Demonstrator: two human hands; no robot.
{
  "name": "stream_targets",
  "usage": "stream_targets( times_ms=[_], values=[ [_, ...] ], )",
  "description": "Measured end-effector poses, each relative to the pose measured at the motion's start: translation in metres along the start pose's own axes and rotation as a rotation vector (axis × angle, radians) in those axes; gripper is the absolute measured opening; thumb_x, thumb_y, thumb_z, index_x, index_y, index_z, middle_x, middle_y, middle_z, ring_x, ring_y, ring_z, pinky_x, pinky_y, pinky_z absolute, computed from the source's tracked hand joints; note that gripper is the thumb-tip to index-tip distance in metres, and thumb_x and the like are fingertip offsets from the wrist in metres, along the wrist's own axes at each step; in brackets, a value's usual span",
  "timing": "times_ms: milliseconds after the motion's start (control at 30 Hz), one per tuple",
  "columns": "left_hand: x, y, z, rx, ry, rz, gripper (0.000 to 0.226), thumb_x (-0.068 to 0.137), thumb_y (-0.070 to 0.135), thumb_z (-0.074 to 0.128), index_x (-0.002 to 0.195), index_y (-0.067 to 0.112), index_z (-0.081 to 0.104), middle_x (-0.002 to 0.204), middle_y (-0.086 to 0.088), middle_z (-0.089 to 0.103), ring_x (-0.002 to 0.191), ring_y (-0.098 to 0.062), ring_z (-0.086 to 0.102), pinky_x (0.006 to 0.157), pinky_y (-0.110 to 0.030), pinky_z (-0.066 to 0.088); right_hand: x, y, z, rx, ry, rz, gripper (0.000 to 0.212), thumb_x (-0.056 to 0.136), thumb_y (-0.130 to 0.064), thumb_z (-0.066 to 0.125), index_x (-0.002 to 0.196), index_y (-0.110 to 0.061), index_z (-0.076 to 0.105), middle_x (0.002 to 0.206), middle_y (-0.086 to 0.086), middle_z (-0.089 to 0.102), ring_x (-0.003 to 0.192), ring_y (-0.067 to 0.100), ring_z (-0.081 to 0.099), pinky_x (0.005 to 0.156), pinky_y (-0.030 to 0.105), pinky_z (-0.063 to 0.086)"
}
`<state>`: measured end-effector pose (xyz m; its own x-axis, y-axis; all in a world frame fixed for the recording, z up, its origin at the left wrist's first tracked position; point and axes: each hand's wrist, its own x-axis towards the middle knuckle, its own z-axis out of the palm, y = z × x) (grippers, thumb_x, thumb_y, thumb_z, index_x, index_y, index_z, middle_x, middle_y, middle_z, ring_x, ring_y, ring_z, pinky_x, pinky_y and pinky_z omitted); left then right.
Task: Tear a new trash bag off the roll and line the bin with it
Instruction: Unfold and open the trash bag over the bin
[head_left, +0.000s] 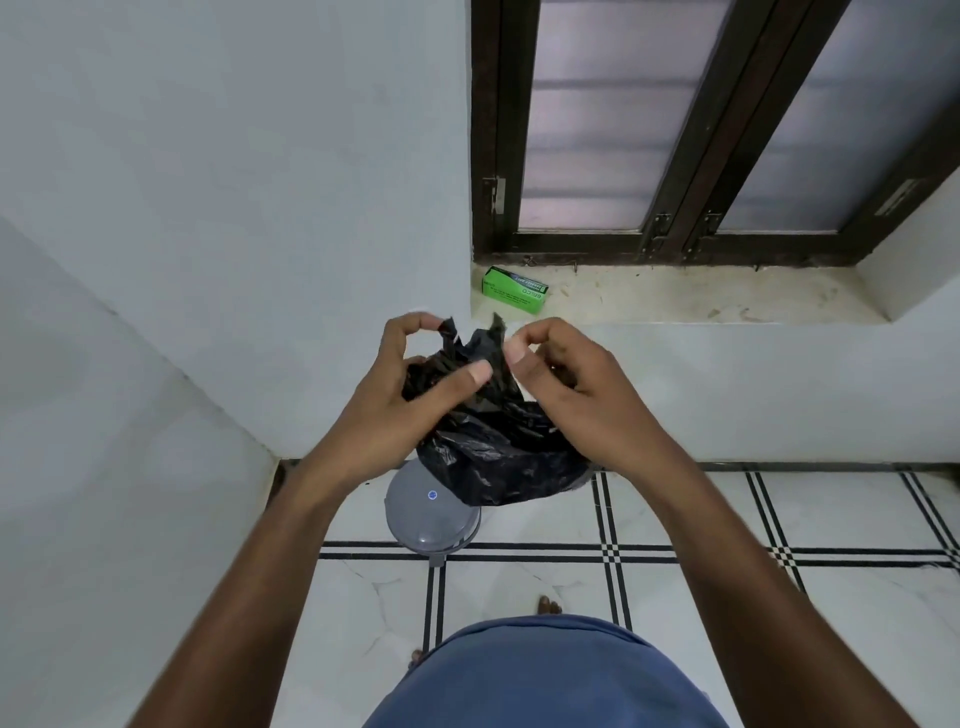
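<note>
plain pale grey-white walls (234, 156); dark brown wooden-framed frosted window (675, 130) above speckled stone sill (675, 296); white marble floor tiles (727, 519) with black striped borders.

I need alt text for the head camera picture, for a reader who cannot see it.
Both hands, left and right, pinch a crumpled black trash bag held above a grey bin on a tiled floor. A green box lies on the window ledge behind.
</note>
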<state>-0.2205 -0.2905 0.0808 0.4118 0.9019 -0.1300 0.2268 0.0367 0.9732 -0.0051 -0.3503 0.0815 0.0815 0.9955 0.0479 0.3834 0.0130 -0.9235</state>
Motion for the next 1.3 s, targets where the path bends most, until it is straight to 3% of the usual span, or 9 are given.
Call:
stream_targets(
  times_ms=[167, 300, 467, 600, 733, 933, 1033, 1167, 1300],
  values=[
    [0.004, -0.008, -0.001, 0.176, 0.21, 0.217, 0.012, 0.104, 0.034, 0.071, 0.109, 0.025, 0.075, 0.096, 0.004, 0.079, 0.089, -0.011, 0.076, 0.075, -0.023, 0.057, -0.005, 0.011, 0.003, -0.068, -0.029, 0.02, 0.023, 0.093, -0.053, 0.086, 0.105, -0.035, 0.081, 0.077, -0.006, 0.071, 0.072, 0.018, 0.071, 0.076, 0.042, 0.06],
    [0.005, -0.015, 0.006, 0.16, 0.33, 0.187, 0.038, 0.104, 0.044, 0.07, 0.08, 0.014, 0.076, 0.072, -0.003, 0.073, 0.068, -0.016, 0.065, 0.067, -0.031, 0.05, -0.004, 0.013, 0.008, 0.016, 0.104, -0.023, 0.014, 0.104, -0.037, 0.078, 0.097, -0.027, 0.085, 0.087, -0.004, 0.083, 0.085, 0.019, 0.08, 0.084, 0.049, 0.064],
    [0.018, -0.027, -0.01, -0.05, 0.727, 0.062, 0.05, 0.105, 0.052, 0.059, 0.065, 0.022, 0.057, 0.061, 0.014, 0.053, 0.065, -0.015, 0.048, 0.069, -0.036, 0.044, -0.004, 0.01, 0.003, 0.101, 0.345, -0.003, 0.014, 0.108, -0.038, 0.072, 0.104, -0.026, 0.076, 0.068, -0.007, 0.072, 0.061, 0.004, 0.066, 0.06, 0.027, 0.051],
    [0.017, -0.02, -0.018, -0.263, 0.371, -0.059, 0.032, 0.097, 0.043, 0.077, 0.113, 0.016, 0.073, 0.105, 0.001, 0.083, 0.095, -0.017, 0.08, 0.076, -0.034, 0.064, 0.003, 0.014, -0.008, 0.111, 0.222, 0.072, 0.031, 0.095, -0.056, 0.081, 0.106, -0.027, 0.077, 0.084, -0.02, 0.076, 0.077, -0.002, 0.07, 0.073, 0.015, 0.053],
    [0.016, -0.026, -0.035, -0.225, 0.014, -0.143, 0.062, 0.085, 0.007, 0.088, 0.14, 0.014, 0.062, 0.129, -0.007, 0.079, 0.115, -0.024, 0.078, 0.094, -0.043, 0.065, 0.015, 0.035, -0.015, 0.125, 0.253, 0.208, 0.033, 0.093, -0.05, 0.087, 0.092, -0.019, 0.077, 0.08, -0.01, 0.076, 0.076, 0.01, 0.071, 0.074, 0.028, 0.057],
    [0.036, -0.058, -0.068, 0.503, -0.006, -0.451, 0.024, 0.084, 0.012, 0.084, 0.104, -0.001, 0.077, 0.096, -0.022, 0.083, 0.084, -0.033, 0.083, 0.086, -0.051, 0.068, 0.027, 0.074, -0.026, -0.364, 0.112, 0.344, 0.043, 0.098, -0.046, 0.08, 0.081, -0.011, 0.062, 0.075, 0.008, 0.071, 0.071, 0.033, 0.075, 0.067, 0.042, 0.062],
    [0.041, -0.056, -0.067, 0.537, 0.261, -0.376, 0.023, 0.082, 0.007, 0.074, 0.105, 0.007, 0.071, 0.09, -0.013, 0.082, 0.075, -0.028, 0.083, 0.082, -0.049, 0.069, 0.029, 0.068, -0.02, -0.567, 0.086, 0.382, 0.039, 0.098, -0.052, 0.075, 0.109, -0.016, 0.065, 0.11, 0.013, 0.077, 0.097, 0.034, 0.076, 0.087, 0.048, 0.064],
    [0.04, -0.032, -0.044, 0.277, -0.001, -0.159, 0.049, 0.093, -0.009, 0.065, 0.134, 0.018, 0.062, 0.112, -0.007, 0.079, 0.097, -0.031, 0.079, 0.094, -0.048, 0.063, 0.027, 0.034, -0.001, -0.72, -0.115, 0.111, 0.134, 0.081, -0.072, 0.086, 0.176, -0.023, 0.006, 0.184, 0.009, 0.012, 0.17, 0.033, 0.012, 0.136, 0.054, 0.018],
    [0.044, -0.015, -0.018, 0.361, -0.166, -0.004, 0.053, 0.09, -0.008, 0.068, 0.133, 0.022, 0.059, 0.106, -0.004, 0.08, 0.098, -0.032, 0.076, 0.085, -0.044, 0.063, 0.038, 0.009, 0.024, -0.478, -0.194, -0.142, 0.09, 0.094, -0.042, 0.083, 0.17, -0.041, 0.035, 0.156, 0.001, 0.064, 0.139, 0.024, 0.06, 0.119, 0.046, 0.049]
  ],
)
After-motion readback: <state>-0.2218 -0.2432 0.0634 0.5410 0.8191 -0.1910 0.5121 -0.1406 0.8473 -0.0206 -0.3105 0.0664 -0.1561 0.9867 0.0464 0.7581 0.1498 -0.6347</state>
